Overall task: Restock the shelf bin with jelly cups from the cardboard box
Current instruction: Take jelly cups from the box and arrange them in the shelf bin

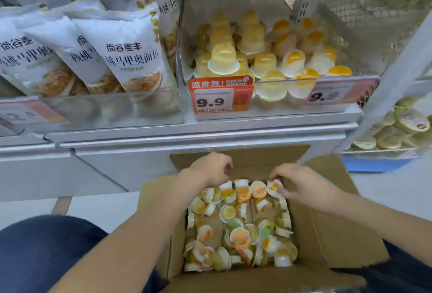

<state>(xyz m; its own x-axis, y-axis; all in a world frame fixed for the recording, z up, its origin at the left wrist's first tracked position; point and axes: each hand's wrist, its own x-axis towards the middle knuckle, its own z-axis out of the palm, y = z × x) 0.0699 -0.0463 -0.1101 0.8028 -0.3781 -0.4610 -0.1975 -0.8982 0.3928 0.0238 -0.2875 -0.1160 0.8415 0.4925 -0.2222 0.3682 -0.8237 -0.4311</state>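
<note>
An open cardboard box [332,227] stands on the floor below the shelf, holding several loose jelly cups [238,239] in yellow, orange and green. My left hand [210,167] hovers over the box's far end with curled fingers; whether it holds a cup is hidden. My right hand [301,182] reaches in at the far right, its fingers pinching a jelly cup [273,187]. Above, the clear shelf bin [275,110] is partly filled with several yellow and orange jelly cups [224,58].
White bread bags [121,51] fill the bin on the left. Red price tags [221,98] hang on the bin fronts. A wire basket of round snacks [402,126] stands at the right over a blue crate [376,164]. My knees frame the box.
</note>
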